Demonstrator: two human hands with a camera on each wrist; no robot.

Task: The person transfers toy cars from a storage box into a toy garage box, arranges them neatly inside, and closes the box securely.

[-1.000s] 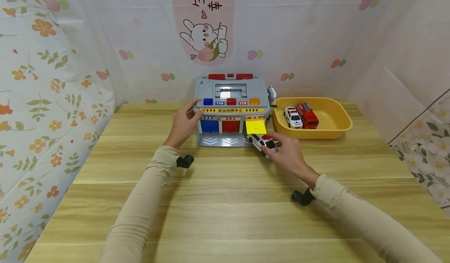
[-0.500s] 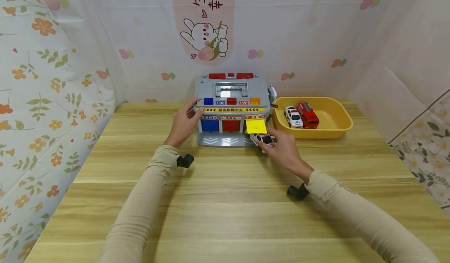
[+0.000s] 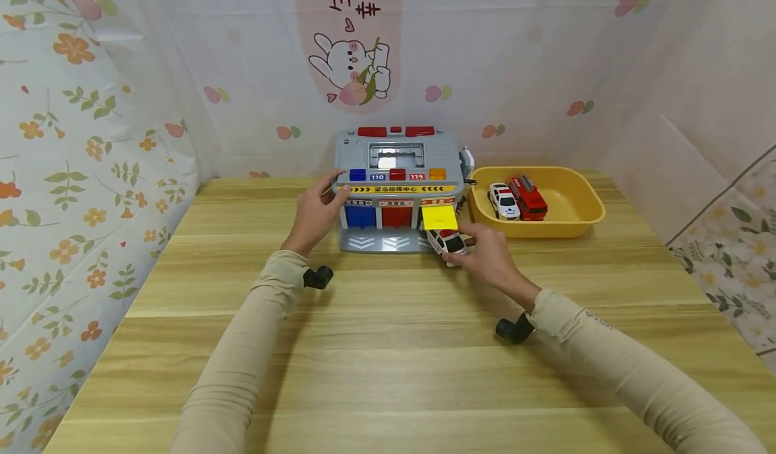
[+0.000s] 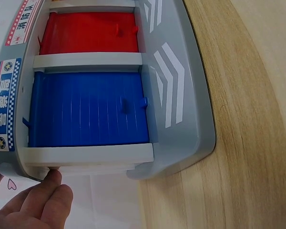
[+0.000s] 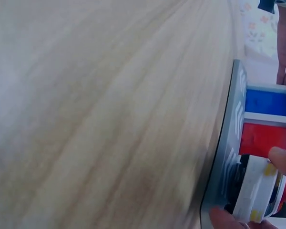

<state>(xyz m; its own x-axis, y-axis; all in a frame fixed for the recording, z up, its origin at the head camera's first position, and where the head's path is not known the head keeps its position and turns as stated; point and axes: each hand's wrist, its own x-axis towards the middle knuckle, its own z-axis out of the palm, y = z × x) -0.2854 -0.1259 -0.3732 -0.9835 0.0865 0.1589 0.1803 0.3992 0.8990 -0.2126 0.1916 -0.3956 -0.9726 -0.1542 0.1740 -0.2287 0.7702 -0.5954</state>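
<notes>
A grey toy emergency station stands at the back of the table, with a blue door and a red door lowered. Its yellow door on the right is raised and sticks out forward. My left hand grips the station's upper left corner, thumb in front. Between thumb and fingers, my right hand pinches a white toy car with a red roof light. The car's nose end points out at an angle, its other end under the yellow door. In the right wrist view the fingers partly cover the car.
A yellow tray right of the station holds a white toy police car and a red toy fire truck. A printed cloth hangs behind the wooden table.
My right hand has moved slightly left and towards the station, taking the toy car further under the raised yellow door. My left hand has kept its grip on the station's corner.
</notes>
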